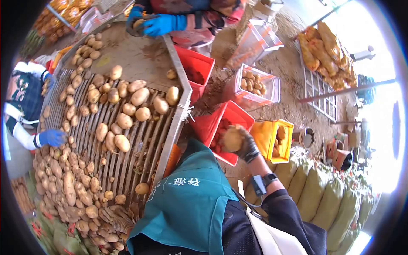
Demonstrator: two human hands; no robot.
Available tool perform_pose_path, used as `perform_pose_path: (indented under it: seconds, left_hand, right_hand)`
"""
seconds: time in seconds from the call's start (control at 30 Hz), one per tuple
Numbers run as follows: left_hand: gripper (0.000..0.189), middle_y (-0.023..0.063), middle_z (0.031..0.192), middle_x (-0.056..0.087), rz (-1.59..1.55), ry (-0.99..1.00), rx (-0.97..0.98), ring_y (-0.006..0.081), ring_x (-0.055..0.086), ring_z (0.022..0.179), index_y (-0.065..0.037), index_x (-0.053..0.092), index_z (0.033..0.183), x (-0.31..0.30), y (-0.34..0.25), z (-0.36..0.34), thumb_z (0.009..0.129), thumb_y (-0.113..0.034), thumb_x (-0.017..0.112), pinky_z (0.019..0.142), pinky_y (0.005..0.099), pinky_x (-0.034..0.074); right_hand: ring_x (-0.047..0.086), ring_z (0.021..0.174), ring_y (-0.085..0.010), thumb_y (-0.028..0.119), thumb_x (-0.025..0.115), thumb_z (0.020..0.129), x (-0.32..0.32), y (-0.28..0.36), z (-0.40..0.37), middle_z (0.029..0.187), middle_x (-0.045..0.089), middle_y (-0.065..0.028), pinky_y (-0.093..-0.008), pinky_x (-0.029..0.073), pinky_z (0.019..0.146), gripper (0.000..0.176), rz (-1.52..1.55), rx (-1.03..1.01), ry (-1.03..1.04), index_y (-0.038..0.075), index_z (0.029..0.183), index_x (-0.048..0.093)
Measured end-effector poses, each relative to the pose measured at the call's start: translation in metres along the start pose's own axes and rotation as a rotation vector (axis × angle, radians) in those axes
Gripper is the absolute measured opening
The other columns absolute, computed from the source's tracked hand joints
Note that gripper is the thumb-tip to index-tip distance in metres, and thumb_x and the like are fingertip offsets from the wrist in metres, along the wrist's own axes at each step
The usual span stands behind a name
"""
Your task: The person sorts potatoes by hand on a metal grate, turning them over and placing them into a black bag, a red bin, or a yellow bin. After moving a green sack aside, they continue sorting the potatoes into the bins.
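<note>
My right hand, in a dark glove with a band and device at the wrist, is closed round a potato above a red basket. At the lower left, my left hand appears in a greyish glove with a striped cuff, low among the piled potatoes; its fingers blend into them, so their grip is unclear. Loose potatoes lie on the slatted metal sorting table in front of me. A yellow basket with potatoes stands right of my right hand.
Across the table, a person's blue gloves hold a potato. Another person's blue glove reaches in from the left. Another red basket, a clear basket of potatoes, filled green sacks and a metal rack stand around.
</note>
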State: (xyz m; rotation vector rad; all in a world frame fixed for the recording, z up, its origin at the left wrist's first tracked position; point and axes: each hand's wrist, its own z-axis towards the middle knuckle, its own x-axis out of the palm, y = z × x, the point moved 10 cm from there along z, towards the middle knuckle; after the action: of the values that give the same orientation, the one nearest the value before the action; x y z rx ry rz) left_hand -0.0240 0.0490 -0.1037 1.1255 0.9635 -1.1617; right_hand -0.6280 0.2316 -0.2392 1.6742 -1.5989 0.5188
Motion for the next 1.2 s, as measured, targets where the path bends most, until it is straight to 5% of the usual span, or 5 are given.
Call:
perform_pose_path:
  seconds: [0.27,0.4,0.8,1.0,1.2]
  left_hand:
    - [0.068,0.0127,0.155,0.034,0.05,0.031,-0.011,0.0358,0.023,0.146,-0.014,0.035,0.15,-0.001,0.003,0.0,0.091,-0.043,0.053,0.115,0.0587,0.017]
    - [0.067,0.0133,0.155,0.034,0.053,0.046,-0.014,0.0359,0.023,0.146,-0.012,0.036,0.149,0.0,0.004,-0.004,0.091,-0.04,0.054,0.116,0.0569,0.017]
    - [0.064,0.0161,0.153,0.036,0.037,0.086,0.014,0.0372,0.027,0.144,-0.006,0.039,0.146,-0.005,-0.004,-0.002,0.091,-0.033,0.056,0.116,0.0478,0.023]
    - [0.065,0.0116,0.153,0.036,-0.076,0.154,-0.162,0.0347,0.027,0.143,-0.009,0.041,0.145,-0.008,0.005,-0.004,0.088,-0.036,0.057,0.115,0.0541,0.019]
    - [0.062,0.0089,0.148,0.041,-0.107,0.112,-0.183,0.0306,0.031,0.14,-0.011,0.045,0.142,-0.012,0.011,-0.004,0.087,-0.037,0.058,0.115,0.0556,0.018]
  right_hand:
    - [0.056,0.078,-0.0226,0.044,0.058,0.092,-0.378,0.217,-0.154,0.086,0.055,-0.0006,-0.0395,0.047,0.067,0.027,-0.663,-0.709,-0.657,0.018,0.101,0.058]
    - [0.053,0.112,-0.0311,0.057,0.06,0.089,-0.361,0.233,-0.265,0.135,0.05,-0.0091,-0.0453,0.049,0.091,0.06,-0.555,-0.681,-1.472,0.016,0.131,0.05]
    - [0.067,0.08,-0.0189,0.029,0.064,0.094,-0.02,0.222,0.01,0.098,0.069,-0.0034,-0.0324,0.054,0.064,0.035,-0.916,-0.576,-0.489,0.015,0.125,0.059]
    - [0.066,0.084,-0.0188,0.011,0.058,0.097,0.218,-0.002,0.104,0.098,0.067,-0.0084,-0.0278,0.055,0.069,0.031,-1.174,-0.231,0.366,0.003,0.127,0.056]
    - [0.05,0.12,-0.0364,0.019,0.071,0.075,0.352,-0.256,0.038,0.125,0.055,-0.015,-0.0477,0.043,0.1,0.045,-2.25,-0.875,1.409,0.013,0.12,0.062]
